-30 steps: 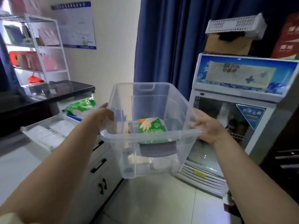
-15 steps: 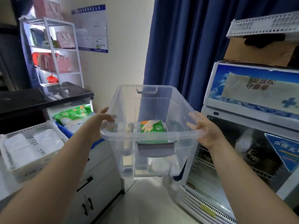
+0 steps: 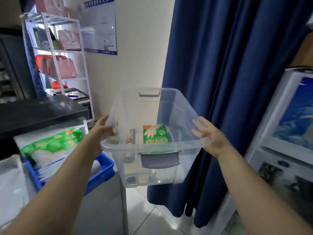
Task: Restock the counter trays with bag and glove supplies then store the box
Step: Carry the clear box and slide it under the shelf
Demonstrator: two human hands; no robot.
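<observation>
Two hands carry the clear box (image 3: 152, 141) in the air, off the right edge of the counter (image 3: 105, 200) and in front of the blue curtain (image 3: 228, 99). My left hand (image 3: 100, 131) curls over its left rim; my right hand (image 3: 210, 138) presses flat against its right wall, fingers spread. On the counter's right end the blue tray (image 3: 103, 172) already holds green glove packs (image 3: 52, 146), so restocking looks mostly done. One glove pack (image 3: 155, 134) and a small roll (image 3: 130, 136) remain in the box, which is not yet stored.
</observation>
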